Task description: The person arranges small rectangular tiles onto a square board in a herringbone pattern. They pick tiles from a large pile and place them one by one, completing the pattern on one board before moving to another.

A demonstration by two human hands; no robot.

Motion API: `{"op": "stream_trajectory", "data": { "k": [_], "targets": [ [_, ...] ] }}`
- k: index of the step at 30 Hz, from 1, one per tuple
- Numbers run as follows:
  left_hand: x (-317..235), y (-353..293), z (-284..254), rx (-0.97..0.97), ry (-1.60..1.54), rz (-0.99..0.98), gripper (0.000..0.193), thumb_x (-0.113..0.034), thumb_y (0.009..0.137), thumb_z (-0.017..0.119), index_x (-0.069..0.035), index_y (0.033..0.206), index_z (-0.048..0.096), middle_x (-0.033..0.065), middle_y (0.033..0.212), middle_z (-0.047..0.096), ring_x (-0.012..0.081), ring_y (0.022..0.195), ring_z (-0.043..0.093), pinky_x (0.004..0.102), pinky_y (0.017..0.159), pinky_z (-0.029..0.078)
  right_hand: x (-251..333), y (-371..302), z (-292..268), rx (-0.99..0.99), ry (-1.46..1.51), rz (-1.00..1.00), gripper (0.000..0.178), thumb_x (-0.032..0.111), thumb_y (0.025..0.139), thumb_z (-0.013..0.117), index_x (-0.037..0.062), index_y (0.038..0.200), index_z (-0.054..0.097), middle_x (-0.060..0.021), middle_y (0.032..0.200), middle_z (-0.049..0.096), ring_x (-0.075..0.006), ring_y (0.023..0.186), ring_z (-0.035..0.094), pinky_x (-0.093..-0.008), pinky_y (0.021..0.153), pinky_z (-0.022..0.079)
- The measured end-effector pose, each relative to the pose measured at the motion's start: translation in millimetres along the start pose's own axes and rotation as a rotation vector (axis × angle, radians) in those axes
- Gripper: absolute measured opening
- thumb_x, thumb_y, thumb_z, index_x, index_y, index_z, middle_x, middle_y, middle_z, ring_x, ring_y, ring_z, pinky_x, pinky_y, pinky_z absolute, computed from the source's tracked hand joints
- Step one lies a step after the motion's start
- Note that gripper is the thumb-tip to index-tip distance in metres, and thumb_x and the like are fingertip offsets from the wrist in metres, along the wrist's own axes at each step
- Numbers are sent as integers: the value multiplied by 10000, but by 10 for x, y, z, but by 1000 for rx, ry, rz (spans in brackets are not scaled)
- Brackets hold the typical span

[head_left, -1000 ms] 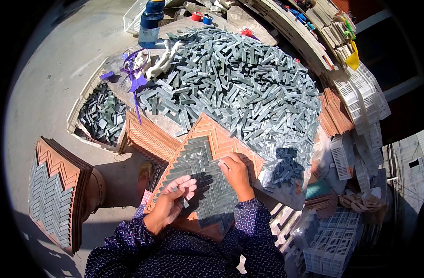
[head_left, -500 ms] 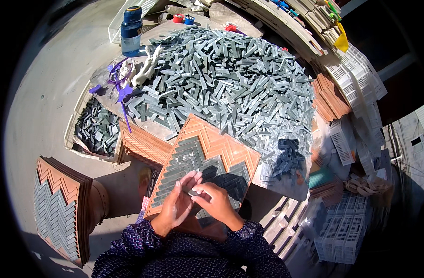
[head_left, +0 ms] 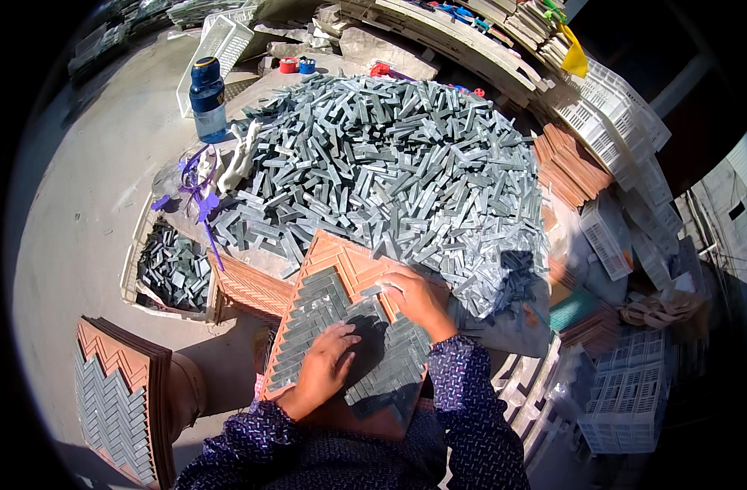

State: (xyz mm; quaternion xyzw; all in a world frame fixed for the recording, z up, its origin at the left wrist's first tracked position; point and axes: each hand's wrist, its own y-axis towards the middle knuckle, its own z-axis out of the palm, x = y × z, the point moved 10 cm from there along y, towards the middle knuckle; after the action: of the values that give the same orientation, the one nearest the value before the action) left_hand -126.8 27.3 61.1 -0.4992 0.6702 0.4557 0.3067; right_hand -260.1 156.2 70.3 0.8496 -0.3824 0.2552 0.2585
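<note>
Grey tiles (head_left: 398,163) on table (head_left: 251,261), pale floor (head_left: 71,212)

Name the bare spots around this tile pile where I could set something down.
Widest: the grey floor left of the crate of dark pieces. Smaller: the tabletop corner right of the right hand, below the tile pile. Crowded: most of the tabletop, and the right side with white crates.
</note>
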Motion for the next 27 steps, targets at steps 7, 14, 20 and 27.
{"op": "stream_trajectory", "data": {
  "k": [7, 14, 20, 27],
  "targets": [
    [38, 262, 5, -16, 193, 77, 310, 22, 742, 634, -12, 1048, 598, 157, 1217, 544, 381, 1200, 466, 439, 999, 392, -43, 115, 78, 66, 105, 90, 141, 124, 847, 584, 10, 919, 625, -180, 871, 622, -361, 833, 594, -398, 718, 471],
    [120, 423, 205, 37, 409, 136, 513, -36, 763, 637, -23, 1254, 490, 154, 1358, 442, 356, 1283, 388, 487, 1048, 320, -73, 112, -17, -88, 49, -46, 153, 121, 804, 625, 7, 904, 612, -173, 916, 623, -377, 817, 589, -408, 697, 474],
    [328, 370, 452, 166, 672, 115, 614, -223, 835, 593, -9, 1367, 371, 134, 1445, 350, 290, 1348, 308, 501, 1092, 224, -35, 66, 141, -86, -105, 113, 260, 69, 711, 697, 22, 946, 595, -177, 892, 614, -378, 858, 582, -435, 706, 467],
    [352, 333, 444, 201, 703, 80, 648, -291, 854, 571, -2, 1385, 340, 145, 1460, 323, 280, 1365, 280, 497, 1105, 194, -113, 232, -82, -227, -26, 249, 280, 147, 778, 691, 10, 993, 574, -217, 851, 652, -393, 759, 640, -424, 657, 512]
  ]
}}
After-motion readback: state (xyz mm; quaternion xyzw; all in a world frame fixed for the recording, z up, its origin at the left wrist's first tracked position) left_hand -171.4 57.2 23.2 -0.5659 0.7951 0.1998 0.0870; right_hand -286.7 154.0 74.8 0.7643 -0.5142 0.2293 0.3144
